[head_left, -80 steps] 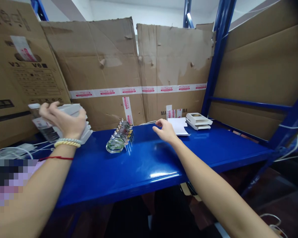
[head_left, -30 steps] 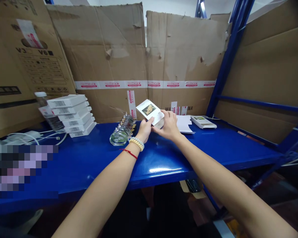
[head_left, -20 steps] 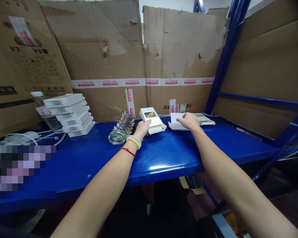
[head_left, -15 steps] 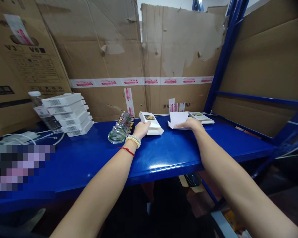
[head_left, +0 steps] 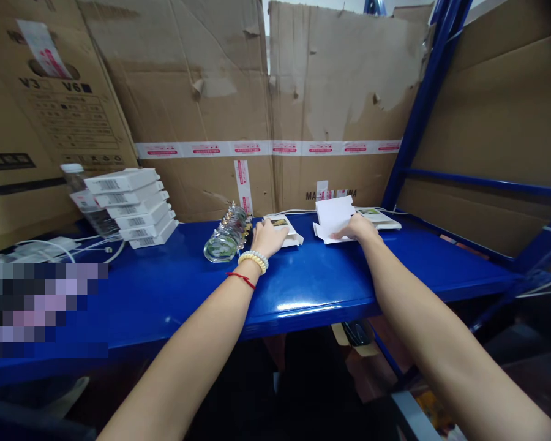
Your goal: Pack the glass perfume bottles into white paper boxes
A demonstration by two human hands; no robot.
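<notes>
Now left hand (head_left: 267, 237) on small box (head_left: 285, 229), right hand (head_left: 359, 227) lifting white card (head_left: 334, 215)

— What sort of place is this?

— A warehouse or packing room. The work surface is a blue steel shelf (head_left: 303, 288) of a storage rack, with its blue upright (head_left: 417, 104) standing at the right.

— What else shows it?

— Flattened cardboard cartons (head_left: 202, 92) line the back and sides, held with printed packing tape (head_left: 266, 147). One carton (head_left: 37, 98) at the left carries model markings and a shipping label.

— Any goods?

— A stack of small white boxes (head_left: 128, 205) with barcodes sits at the left, more flat boxes (head_left: 379, 217) lie at the right, and a row of glass bottles (head_left: 227, 236) lies between them. Cables (head_left: 50, 248) trail at the far left.
</notes>
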